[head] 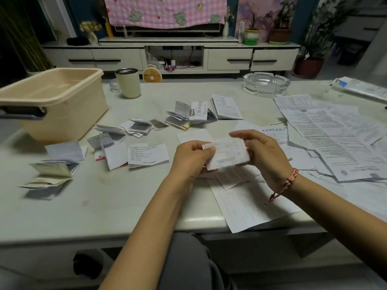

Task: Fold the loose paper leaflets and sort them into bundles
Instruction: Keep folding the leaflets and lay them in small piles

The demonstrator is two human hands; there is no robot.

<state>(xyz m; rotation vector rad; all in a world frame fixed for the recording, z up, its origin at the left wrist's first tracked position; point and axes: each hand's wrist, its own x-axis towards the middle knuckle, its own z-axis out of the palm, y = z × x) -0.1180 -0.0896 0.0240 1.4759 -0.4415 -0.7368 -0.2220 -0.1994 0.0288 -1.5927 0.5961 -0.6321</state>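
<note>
Above the table's [104,206] centre, left hand [189,159] and right hand [261,153] pinch a small-print leaflet [227,155]; at eleven o'clock, a slip [199,110] reads "乙酰半胱".

My forearms are bare, no sleeves. A braided pink-and-red cord bracelet [290,181] circles my right wrist, and grey trousers [186,262] cover my knee.
</note>
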